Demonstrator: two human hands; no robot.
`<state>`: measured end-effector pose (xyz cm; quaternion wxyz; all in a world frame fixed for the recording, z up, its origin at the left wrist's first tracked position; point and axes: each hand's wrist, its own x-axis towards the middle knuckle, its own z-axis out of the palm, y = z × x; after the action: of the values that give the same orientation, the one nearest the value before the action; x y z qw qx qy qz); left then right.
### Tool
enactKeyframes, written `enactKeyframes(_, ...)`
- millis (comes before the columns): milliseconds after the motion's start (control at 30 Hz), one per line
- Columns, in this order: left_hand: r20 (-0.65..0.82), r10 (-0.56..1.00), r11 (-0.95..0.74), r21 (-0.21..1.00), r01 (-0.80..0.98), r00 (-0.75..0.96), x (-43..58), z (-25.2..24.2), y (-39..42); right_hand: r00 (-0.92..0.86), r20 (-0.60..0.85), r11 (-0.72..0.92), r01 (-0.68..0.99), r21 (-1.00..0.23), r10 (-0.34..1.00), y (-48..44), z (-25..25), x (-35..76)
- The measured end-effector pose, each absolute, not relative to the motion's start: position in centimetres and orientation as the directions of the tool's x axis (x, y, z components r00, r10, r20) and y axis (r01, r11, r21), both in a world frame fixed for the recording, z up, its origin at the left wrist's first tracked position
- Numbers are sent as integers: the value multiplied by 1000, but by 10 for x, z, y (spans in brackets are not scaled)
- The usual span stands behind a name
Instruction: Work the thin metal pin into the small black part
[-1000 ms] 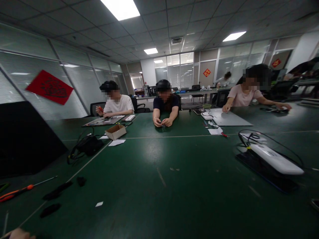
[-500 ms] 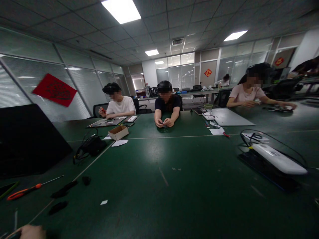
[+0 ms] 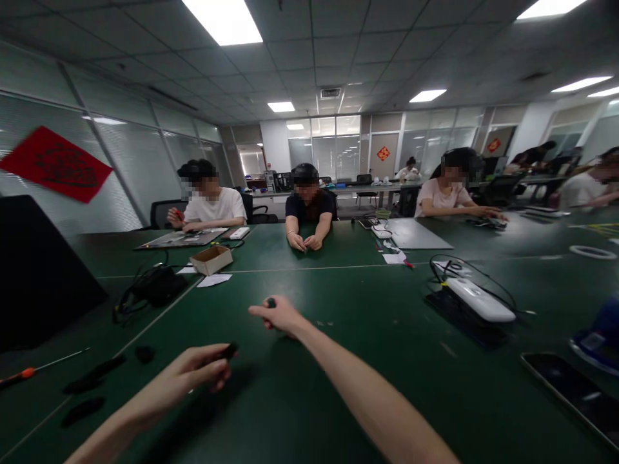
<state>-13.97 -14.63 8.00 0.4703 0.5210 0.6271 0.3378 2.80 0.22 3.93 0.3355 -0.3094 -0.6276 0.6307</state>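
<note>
Small black piece (image 3: 229,351) sits pinched at the fingertips of the left hand (image 3: 200,372), just above the green tabletop (image 3: 367,361). Further out, the right hand (image 3: 282,316) is curled around a dark knob (image 3: 271,302).

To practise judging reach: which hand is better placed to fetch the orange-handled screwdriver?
Left, probably: left hand is nearer the screwdriver; right hand is farther right. Both hold small dark pieces.
</note>
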Motion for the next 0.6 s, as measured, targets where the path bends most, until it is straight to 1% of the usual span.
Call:
enactKeyframes(33, -221, 966, 174, 941, 289, 137, -123, 76, -126, -513, 44, 83, 53, -995, 857, 13, 40, 58)
enactKeyframes(67, -197, 954, 142, 960, 240, 226, -105, 72, -105, -451, 72, 151, 141, -978, 890, 21, 41, 86)
enactKeyframes(100, -173, 953, 128, 974, 186, 249, -87, 68, -86, -389, 130, 232, 228, -946, 912, 25, 41, 112)
enactKeyframes(167, -124, 969, 112, 991, 68, 214, -54, 59, -51, -316, 265, 382, 409, -829, 911, 24, 39, 154)
enactKeyframes(233, -40, 984, 53, 996, -72, 171, -31, 47, -23, -358, 306, 462, 529, -712, 882, 17, 34, 182)
enactKeyframes(267, -18, 986, 38, 993, -114, 169, -23, 41, -12, -399, 315, 500, 559, -662, 861, 13, 31, 191)
enactKeyframes(400, 17, 977, 7, 994, -109, 213, -17, 17, 12, -447, 365, 577, 625, -525, 816, 3, 20, 202)
enactKeyframes(500, 44, 970, -1, 985, -175, 240, -23, 8, 18, -496, 395, 632, 654, -416, 773, 3, 17, 197)
enactKeyframes(600, 37, 964, 30, 969, -244, 265, -28, 6, 21, -518, 437, 670, 653, -354, 735, 5, 15, 194)
